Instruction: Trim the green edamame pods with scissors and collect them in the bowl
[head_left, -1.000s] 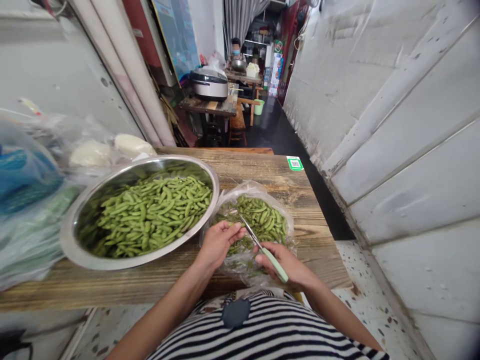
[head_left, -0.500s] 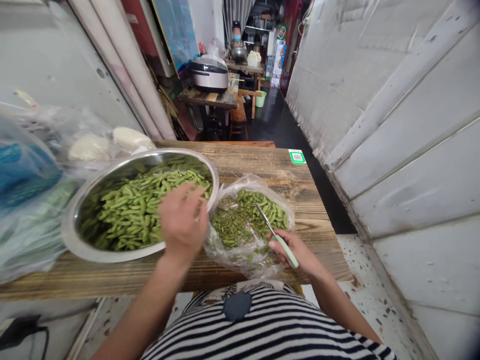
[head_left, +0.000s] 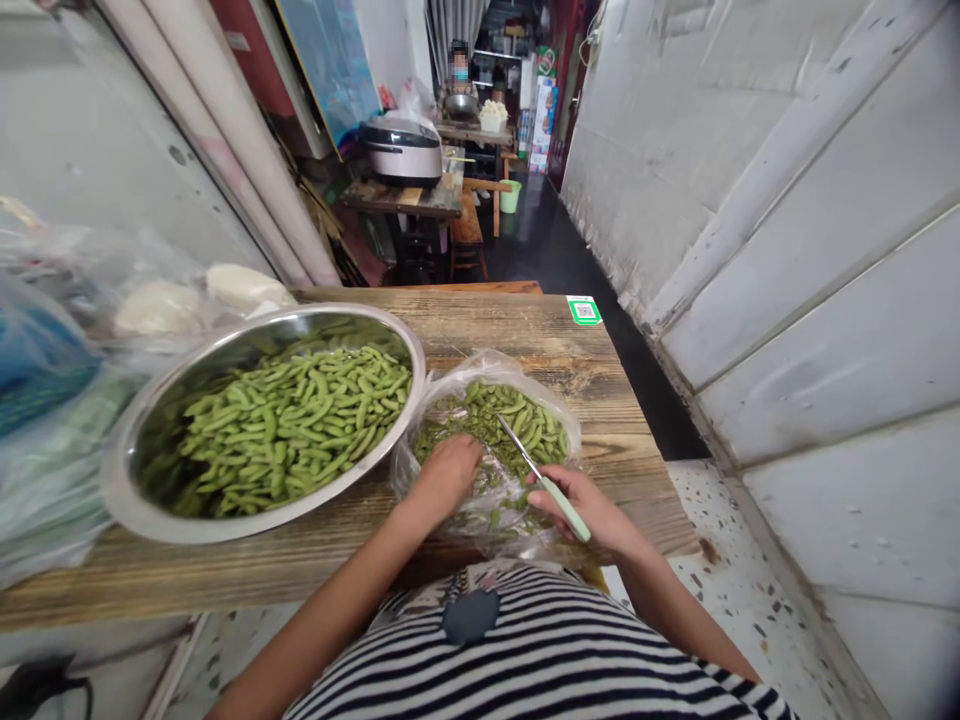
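Note:
A large steel bowl [head_left: 120,505] full of green pods [head_left: 292,420] sits on the left of the wooden table. Beside it on the right lies an open clear plastic bag [head_left: 566,400] with more pods [head_left: 532,415] and small green scraps. My left hand [head_left: 448,477] reaches down into the bag's left part, fingers bent and pointing down; their tips and anything between them are hidden. Over the bag's right side, my right hand [head_left: 574,505] holds scissors [head_left: 559,500] with pale green handles, the blades pointing up and left.
Plastic bags [head_left: 60,430] with contents crowd the table's left end. A green-edged code card [head_left: 584,310] lies at the far right corner. Farther off are a rice cooker [head_left: 403,150] on another table, a green bin [head_left: 509,196] and a masked person [head_left: 459,85].
My left hand has moved right and down, from over the bowl's edge into the bag. My right hand still holds the scissors over the bag. The view has shifted slightly.

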